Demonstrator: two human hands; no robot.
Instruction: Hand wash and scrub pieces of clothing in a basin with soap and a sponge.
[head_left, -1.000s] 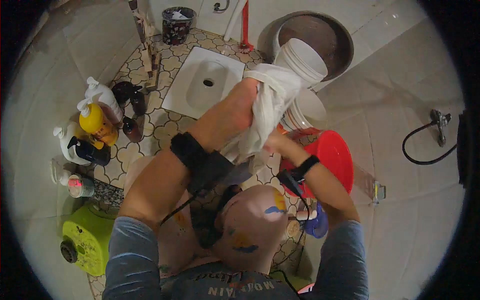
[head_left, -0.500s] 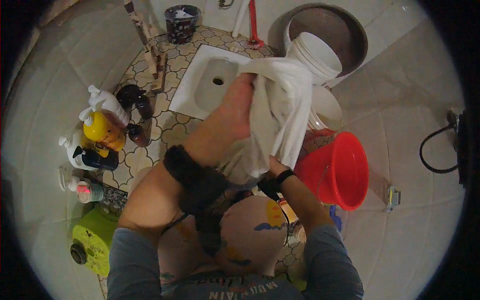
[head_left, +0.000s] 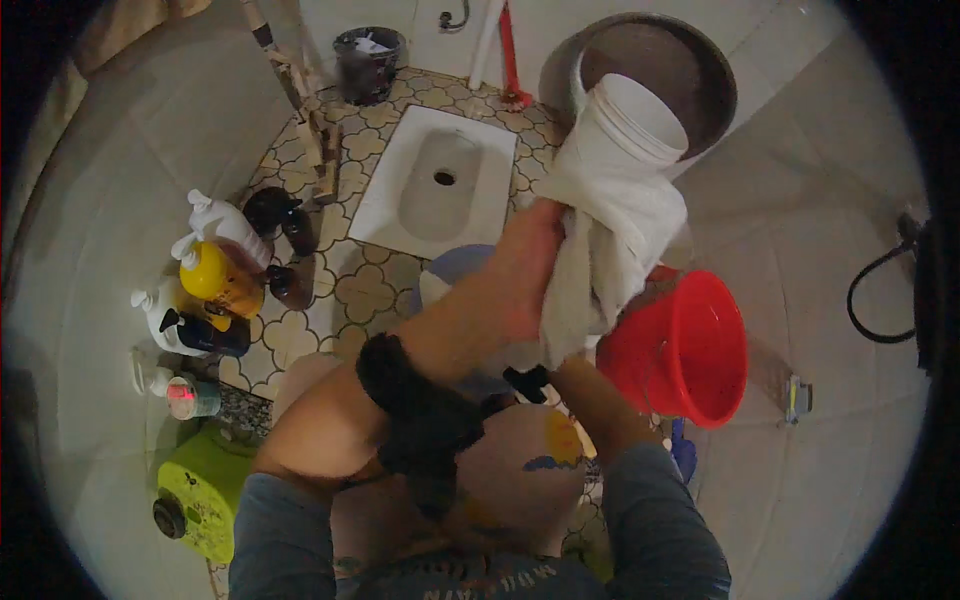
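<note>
A white cloth (head_left: 620,225), towel-like and bunched in folds, is held up to the right of the squat toilet (head_left: 490,180). My left hand (head_left: 537,250) is closed on its upper left side, the arm stretched across from the lower left. At the cloth's lower end is my right hand (head_left: 575,375), closed on the narrow gathered part; most of its fingers are hidden. Under my left forearm a bluish basin (head_left: 460,262) partly shows. The cloth covers part of a white bucket (head_left: 645,115) behind it.
A red bucket (head_left: 710,350) stands close on the right. Several bottles, one a yellow pump bottle (head_left: 222,280), stand on the left. A green container (head_left: 205,495) sits at lower left. Farther back are a large round tub (head_left: 715,75), a black bin (head_left: 370,75) and a red-handled brush (head_left: 508,60).
Both hands have moved right with the cloth; my left hand is also lower in the picture. The cloth is more bunched together, and the bluish basin and whole toilet now show.
</note>
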